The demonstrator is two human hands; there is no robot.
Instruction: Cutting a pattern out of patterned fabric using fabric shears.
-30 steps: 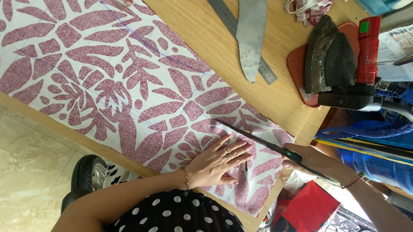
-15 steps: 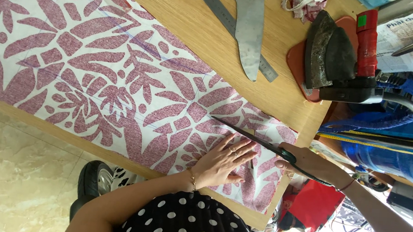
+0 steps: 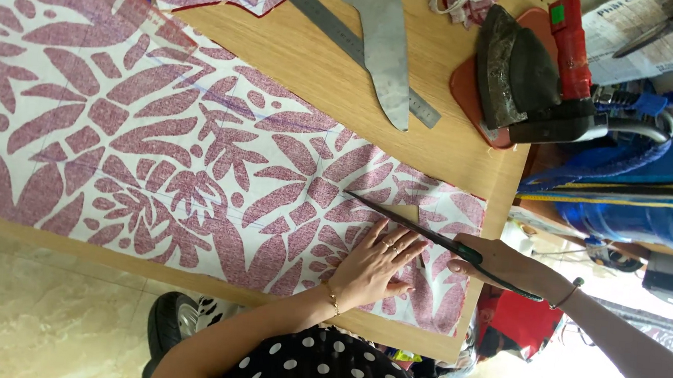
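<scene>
Wooden bench (image 3: 451, 154) seen from above, mostly covered by a large white fabric (image 3: 156, 143) printed with dark red leaf shapes. Beyond the cloth, a heavy dark iron (image 3: 521, 75) resting on a red mat, beside a curved metal ruler (image 3: 384, 45) lying across a straight one. Near the bench's corner, left hand (image 3: 374, 268) pressed flat and open on the fabric. Right hand (image 3: 498, 266) clenched around scissors (image 3: 417, 229), blades slicing into the cloth just beside the left fingertips.

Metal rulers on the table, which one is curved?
The wide, blade-shaped ruler tapering to a point; it lies across the narrow straight ruler, which has marked gradations.
</scene>
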